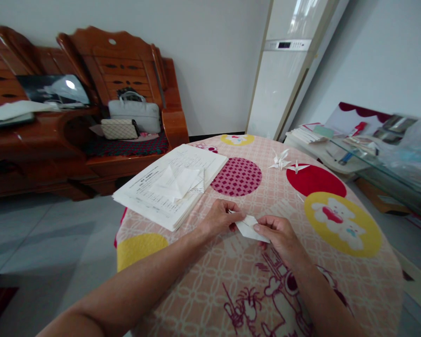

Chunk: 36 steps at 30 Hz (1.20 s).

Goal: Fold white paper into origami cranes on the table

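A small piece of folded white paper (249,229) is held between my two hands, a little above the patterned tablecloth. My left hand (221,215) pinches its left end between thumb and fingers. On the right end, my right hand (276,233) is closed, with the thumb on top and the fingertips partly hidden beneath. Several folded paper cranes (279,160) rest at the far right of the table; one (296,167) sits on a red circle of the cloth. Loose folded white sheets (178,181) lie on a stack of printed paper (150,187) to the left.
The round table (210,276) has a pink patterned cloth. At the right, a glass-topped stand (365,161) holds papers, a metal container and a plastic bag. Behind on the left, a wooden bench (122,51) carries a grey handbag (136,114), a quilted purse (118,129) and a laptop (52,89).
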Each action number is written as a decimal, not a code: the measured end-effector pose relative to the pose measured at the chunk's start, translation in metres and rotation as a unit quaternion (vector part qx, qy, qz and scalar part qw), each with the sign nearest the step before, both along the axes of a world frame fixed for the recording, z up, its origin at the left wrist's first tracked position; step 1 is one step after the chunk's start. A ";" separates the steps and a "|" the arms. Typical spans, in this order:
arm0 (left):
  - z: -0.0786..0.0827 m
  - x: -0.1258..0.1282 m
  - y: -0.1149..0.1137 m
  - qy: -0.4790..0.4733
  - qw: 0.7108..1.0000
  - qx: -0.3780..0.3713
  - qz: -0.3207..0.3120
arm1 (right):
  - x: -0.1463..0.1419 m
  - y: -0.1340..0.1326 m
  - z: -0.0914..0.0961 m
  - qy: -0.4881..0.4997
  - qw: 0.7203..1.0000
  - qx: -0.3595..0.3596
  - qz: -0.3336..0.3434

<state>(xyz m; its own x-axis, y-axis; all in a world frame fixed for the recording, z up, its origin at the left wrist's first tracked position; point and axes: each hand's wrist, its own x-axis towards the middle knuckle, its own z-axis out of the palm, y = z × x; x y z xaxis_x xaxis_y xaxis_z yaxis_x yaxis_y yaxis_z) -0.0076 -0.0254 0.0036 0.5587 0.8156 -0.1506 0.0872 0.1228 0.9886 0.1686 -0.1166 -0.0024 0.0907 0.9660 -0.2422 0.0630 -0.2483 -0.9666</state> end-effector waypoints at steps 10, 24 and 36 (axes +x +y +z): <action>-0.003 -0.006 0.000 0.270 0.912 0.296 -0.088 | -0.001 0.005 0.003 -0.455 0.890 0.041 0.005; -0.008 -0.004 -0.009 0.174 0.865 0.428 -0.194 | -0.006 0.001 0.001 -0.496 0.839 0.215 0.057; -0.003 -0.012 -0.004 0.182 0.829 0.464 -0.253 | 0.001 -0.006 0.003 -0.477 0.838 0.202 0.173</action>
<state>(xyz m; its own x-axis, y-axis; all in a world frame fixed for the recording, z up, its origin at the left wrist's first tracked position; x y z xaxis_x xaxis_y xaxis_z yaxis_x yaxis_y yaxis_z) -0.0194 -0.0293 0.0009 0.9201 0.3494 0.1772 0.2085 -0.8196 0.5337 0.1701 -0.1223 0.0007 -0.2457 0.9600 0.1343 0.8549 0.2799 -0.4367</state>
